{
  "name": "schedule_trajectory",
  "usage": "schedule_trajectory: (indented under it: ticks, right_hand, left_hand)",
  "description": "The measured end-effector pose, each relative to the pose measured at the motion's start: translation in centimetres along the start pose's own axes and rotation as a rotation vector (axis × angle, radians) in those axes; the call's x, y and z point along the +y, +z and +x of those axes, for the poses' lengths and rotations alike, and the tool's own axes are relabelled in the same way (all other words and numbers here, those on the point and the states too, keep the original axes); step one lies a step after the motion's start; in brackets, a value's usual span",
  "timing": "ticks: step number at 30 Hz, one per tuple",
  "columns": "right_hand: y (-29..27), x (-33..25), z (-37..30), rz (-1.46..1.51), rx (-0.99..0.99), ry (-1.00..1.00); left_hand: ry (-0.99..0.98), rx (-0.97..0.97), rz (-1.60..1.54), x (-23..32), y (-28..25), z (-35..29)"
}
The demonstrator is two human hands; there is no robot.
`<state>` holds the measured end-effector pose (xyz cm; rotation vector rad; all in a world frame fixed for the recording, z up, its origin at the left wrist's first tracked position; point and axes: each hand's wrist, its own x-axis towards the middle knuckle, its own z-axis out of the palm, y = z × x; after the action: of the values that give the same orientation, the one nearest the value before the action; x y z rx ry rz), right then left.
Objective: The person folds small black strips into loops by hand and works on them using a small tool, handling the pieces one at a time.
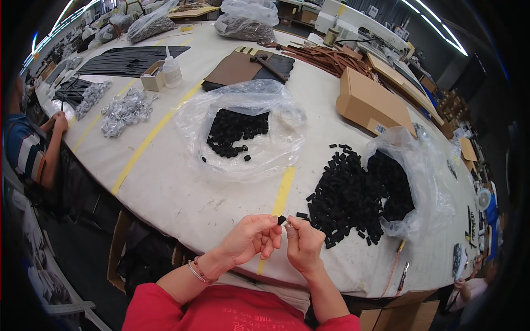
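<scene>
Near the front edge of the table, my left hand (255, 238) pinches a small black tubular piece (281, 219) between thumb and forefinger, its other fingers loosely curled. My right hand (305, 244) is closed right beside that piece; what sits in its fingertips is too small to make out. To the right lies a heap of similar black pieces (339, 193), spilling from a clear plastic bag (425, 190). Farther ahead, an open clear plastic bag (290, 157) holds more small black pieces (232, 132).
A cardboard box (372, 102) stands at the right, brown strips (326, 57) behind it. A hammer (269, 67) rests on leather sheets (232, 71). Farther left are a white squeeze bottle (171, 71) and bagged rings (127, 113). Another person (33, 138) works at the left edge.
</scene>
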<state>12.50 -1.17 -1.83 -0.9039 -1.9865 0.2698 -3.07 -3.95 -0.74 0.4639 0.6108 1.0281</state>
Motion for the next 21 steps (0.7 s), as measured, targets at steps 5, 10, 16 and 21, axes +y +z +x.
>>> schedule_trajectory:
  ticks: [5,10,16,21]
  right_hand:
    - [-0.3,0.4,-0.1,-0.037,-0.001,-0.1]
    - [-0.4,0.1,-0.5,-0.046,-0.025,-0.167]
    - [0.7,-0.6,-1.5,0.717,-0.028,0.662]
    - [-2.8,2.3,2.2,-0.133,-0.276,0.431]
  left_hand:
    - [-0.142,-0.048,-0.322,-0.7,0.3,0.0]
    - [-0.033,-0.05,-0.356,-1.7,0.4,0.1]
    - [0.09,0.105,-0.196,-1.8,1.1,0.5]
    - [0.271,0.295,-0.241,3.4,-1.3,2.9]
